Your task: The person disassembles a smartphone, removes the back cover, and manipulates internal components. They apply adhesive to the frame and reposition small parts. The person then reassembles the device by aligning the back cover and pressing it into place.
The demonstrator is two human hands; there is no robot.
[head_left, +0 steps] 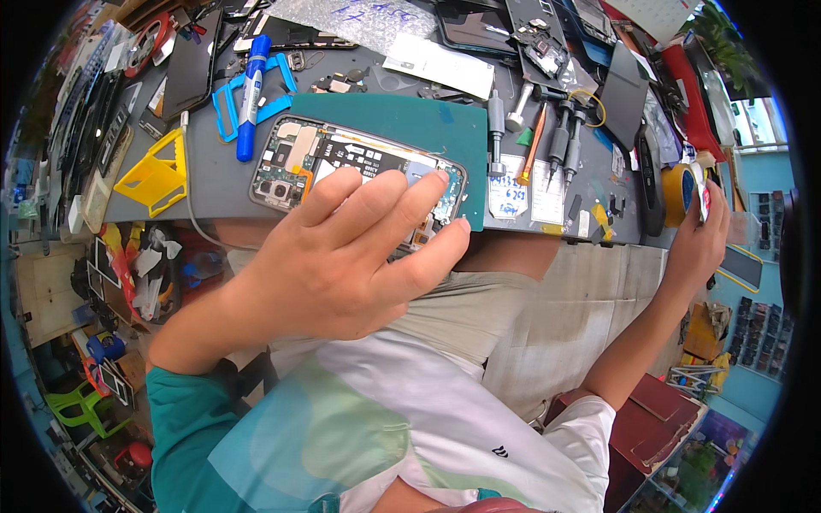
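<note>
An opened smartphone [376, 154] lies on a green work mat [402, 111], its back off and its boards, flex cables and camera modules bare. Above its near side is my left hand [342, 256], thumb and index finger at the phone's right end, the other fingers bent over it. That hand hides the phone's near middle part. At the far right table edge, my right hand [708, 227] is closed around a small white-and-red item [704, 202], mostly covered by the fingers. Beside that hand stands a roll of yellow tape [680, 190].
Several screwdrivers [560, 141] lie right of the mat, near paper labels [547, 192]. A blue marker [252, 98], a blue plastic frame [224, 111] and a yellow phone stand [158, 175] lie left. Phone parts [547, 51] and bubble wrap [342, 21] crowd the back.
</note>
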